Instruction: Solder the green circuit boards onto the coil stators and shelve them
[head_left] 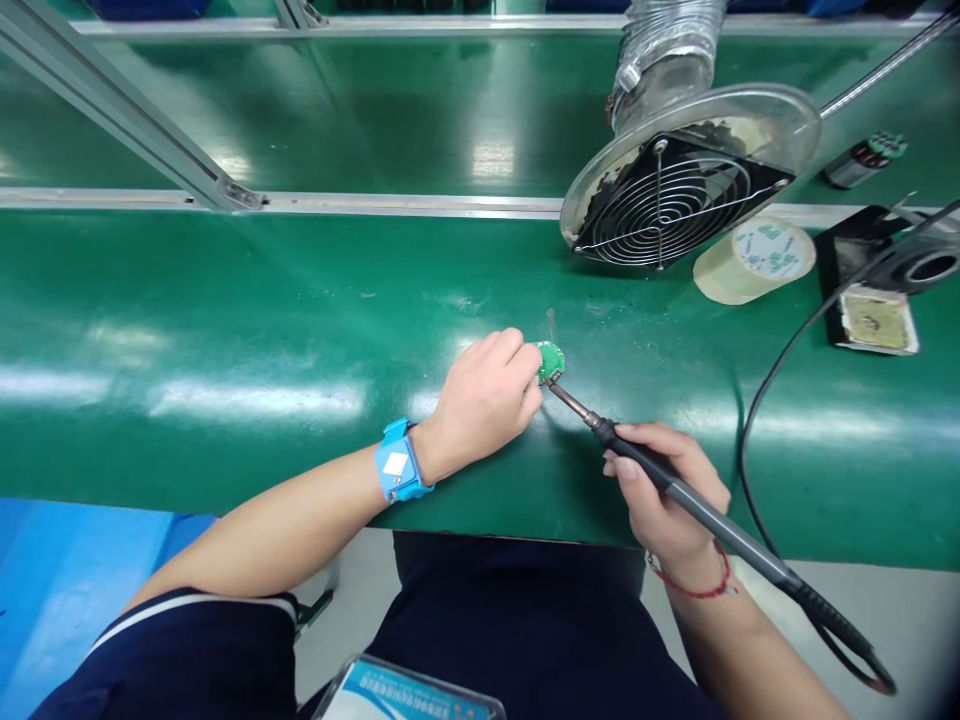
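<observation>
A small round green circuit board [552,360] is pinched in the closed fingers of my left hand [491,395], just above the green bench. Part of the board is hidden behind those fingers. My right hand [671,480] is wrapped round the grey and black handle of a soldering iron [694,503]. The iron slants up to the left, and its tip meets the lower edge of the board, beside my left fingertips. A blue wrist strap [400,462] circles my left wrist.
A fume extractor [667,200] with a fan grille hangs over the bench's back right. Below it lies a roll of tape [754,262]. Farther right are a soldering iron stand [870,280] with a sponge and a metal cylinder [862,162]. The iron's black cable [772,375] loops beside my right hand.
</observation>
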